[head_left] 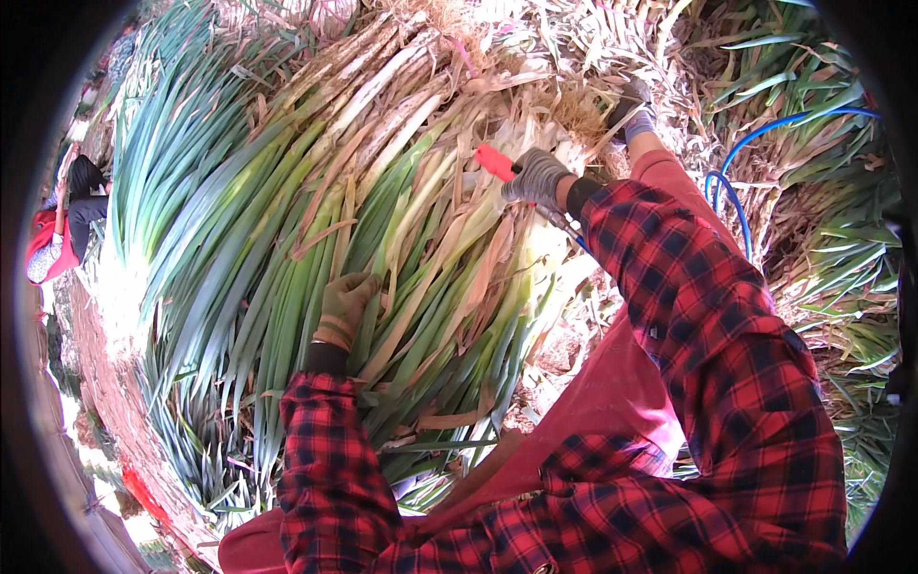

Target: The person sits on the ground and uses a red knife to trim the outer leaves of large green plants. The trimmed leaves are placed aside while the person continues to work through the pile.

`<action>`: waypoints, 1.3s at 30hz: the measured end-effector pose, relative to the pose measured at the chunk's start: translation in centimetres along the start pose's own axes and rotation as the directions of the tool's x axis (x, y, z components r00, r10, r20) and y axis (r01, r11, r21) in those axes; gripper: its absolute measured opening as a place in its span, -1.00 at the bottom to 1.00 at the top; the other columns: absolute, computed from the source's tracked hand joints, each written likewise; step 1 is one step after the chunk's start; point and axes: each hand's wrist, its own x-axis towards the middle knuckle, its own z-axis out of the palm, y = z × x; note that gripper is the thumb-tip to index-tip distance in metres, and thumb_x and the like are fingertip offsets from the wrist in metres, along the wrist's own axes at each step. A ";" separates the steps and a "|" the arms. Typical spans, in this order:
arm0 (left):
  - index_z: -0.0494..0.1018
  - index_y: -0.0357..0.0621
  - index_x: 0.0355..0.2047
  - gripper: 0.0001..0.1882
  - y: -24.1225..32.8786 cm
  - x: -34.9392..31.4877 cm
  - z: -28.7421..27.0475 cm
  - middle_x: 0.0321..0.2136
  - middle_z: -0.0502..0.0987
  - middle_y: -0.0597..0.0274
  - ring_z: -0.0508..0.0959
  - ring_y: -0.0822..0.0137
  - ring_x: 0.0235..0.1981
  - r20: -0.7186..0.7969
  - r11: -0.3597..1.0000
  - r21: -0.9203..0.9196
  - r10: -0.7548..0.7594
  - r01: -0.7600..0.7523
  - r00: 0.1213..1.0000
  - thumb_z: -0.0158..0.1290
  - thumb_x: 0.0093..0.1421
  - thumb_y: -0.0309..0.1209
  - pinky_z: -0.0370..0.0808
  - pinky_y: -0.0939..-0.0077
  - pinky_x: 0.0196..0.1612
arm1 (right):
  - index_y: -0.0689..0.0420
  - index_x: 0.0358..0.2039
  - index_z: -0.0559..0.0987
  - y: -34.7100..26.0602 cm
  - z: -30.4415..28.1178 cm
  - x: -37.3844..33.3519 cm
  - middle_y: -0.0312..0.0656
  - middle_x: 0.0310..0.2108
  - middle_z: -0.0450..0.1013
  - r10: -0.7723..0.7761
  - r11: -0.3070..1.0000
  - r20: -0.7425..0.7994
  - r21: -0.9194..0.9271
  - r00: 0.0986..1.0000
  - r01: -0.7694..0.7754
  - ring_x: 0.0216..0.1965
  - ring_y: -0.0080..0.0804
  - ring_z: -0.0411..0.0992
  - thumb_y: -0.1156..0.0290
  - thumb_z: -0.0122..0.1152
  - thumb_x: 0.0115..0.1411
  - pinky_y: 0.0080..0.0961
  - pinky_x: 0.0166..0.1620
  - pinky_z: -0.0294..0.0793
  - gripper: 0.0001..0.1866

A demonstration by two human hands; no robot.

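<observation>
A large heap of leeks or big green onions (pixel 277 206) lies in front of me, pale root ends toward the top and long green leaves toward me. My left hand (pixel 349 304), in a tan glove, is closed on some green leaves in the middle of the heap; its fingertips are partly hidden. Farther right, my right hand (pixel 540 179), in a grey striped glove, grips an air blow gun with a red end (pixel 495 163). Its metal part and a bit of blue hose show below the hand. Pale stalks with dry husks lie under the gun.
A blue hose (pixel 734 177) loops over the litter at right, beside more leafy plants (pixel 851 287). Dry peeled husks (pixel 593 38) cover the top. My red-trousered leg (pixel 602 402) stretches along the heap's right side. Another person (pixel 62 230) is at the far left edge.
</observation>
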 end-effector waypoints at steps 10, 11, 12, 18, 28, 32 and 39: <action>0.58 -0.42 -0.14 -0.65 -3.4 0.8 -0.1 -0.35 0.64 0.22 0.57 0.45 -0.36 -0.013 0.996 -0.005 0.089 -0.089 0.996 0.19 0.22 -0.32 0.52 0.50 -0.27 | 0.39 -0.36 0.63 -1.0 0.8 -1.5 -0.10 -0.60 0.48 -0.075 0.997 0.068 -0.021 0.995 0.076 -0.57 -0.40 0.45 0.20 0.44 -0.17 -0.38 -0.40 0.46 -0.51; 0.57 -0.42 -0.14 -0.64 -3.2 1.0 0.1 -0.35 0.64 0.22 0.57 0.45 -0.36 0.001 0.995 -0.004 0.104 -0.104 0.995 0.20 0.21 -0.31 0.51 0.50 -0.26 | 0.38 -0.35 0.64 -0.9 0.4 -1.3 -0.10 -0.60 0.48 -0.039 0.999 0.038 -0.035 0.998 0.040 -0.58 -0.41 0.45 0.20 0.45 -0.17 -0.38 -0.41 0.46 -0.52; 0.57 -0.41 -0.13 -0.63 -1.9 0.7 0.8 -0.36 0.64 0.22 0.56 0.46 -0.35 0.001 0.996 0.049 0.069 -0.069 0.998 0.21 0.20 -0.31 0.51 0.51 -0.24 | 0.37 -0.35 0.64 -0.5 -0.1 -0.9 -0.11 -0.60 0.48 -0.002 0.999 0.011 -0.046 1.000 0.002 -0.59 -0.43 0.44 0.19 0.46 -0.16 -0.39 -0.42 0.46 -0.52; 0.56 -0.18 -0.06 -0.62 -0.2 -2.8 4.8 -0.22 0.62 -0.01 0.62 0.15 -0.20 0.066 0.652 0.645 0.473 -0.399 0.879 0.17 0.16 -0.26 0.50 0.35 -0.10 | 0.31 -0.50 0.64 -2.7 0.4 -3.2 -0.13 -0.64 0.47 -0.134 0.976 0.130 0.187 0.982 0.109 -0.61 -0.40 0.45 0.25 0.44 -0.21 -0.41 -0.46 0.45 -0.65; 0.53 -0.17 -0.35 -0.89 -2.1 4.0 5.5 -0.29 0.53 -0.08 0.52 -0.10 -0.26 -0.037 0.585 0.630 0.680 -0.511 0.732 0.08 0.10 -0.47 0.46 0.14 -0.20 | 0.33 -0.36 0.63 -3.4 -0.2 -1.7 -0.08 -0.60 0.48 -0.117 0.988 0.071 0.110 0.991 0.108 -0.55 -0.39 0.46 0.22 0.42 -0.15 -0.36 -0.37 0.44 -0.57; 0.49 -0.06 -0.12 -0.69 1.6 7.2 8.2 -0.08 0.52 0.02 0.50 -0.07 -0.07 -0.102 0.520 0.801 0.607 -0.296 0.788 0.14 0.08 -0.47 0.50 0.15 -0.09 | 0.34 -0.38 0.61 -3.3 -0.8 -4.0 -0.03 -0.64 0.45 -0.197 0.976 0.097 0.117 0.976 0.185 -0.57 -0.36 0.44 0.23 0.39 -0.13 -0.34 -0.36 0.44 -0.59; 0.38 -0.06 0.07 -0.62 3.5 10.0 10.5 0.05 0.47 0.09 0.51 0.09 0.07 -0.138 0.295 0.953 0.208 0.073 0.968 0.09 0.24 -0.35 0.55 0.17 0.01 | 0.31 -0.40 0.56 -4.3 1.0 -6.5 -0.03 -0.61 0.46 -0.275 0.956 0.198 0.159 0.941 0.246 -0.56 -0.31 0.44 0.26 0.39 -0.16 -0.33 -0.35 0.45 -0.61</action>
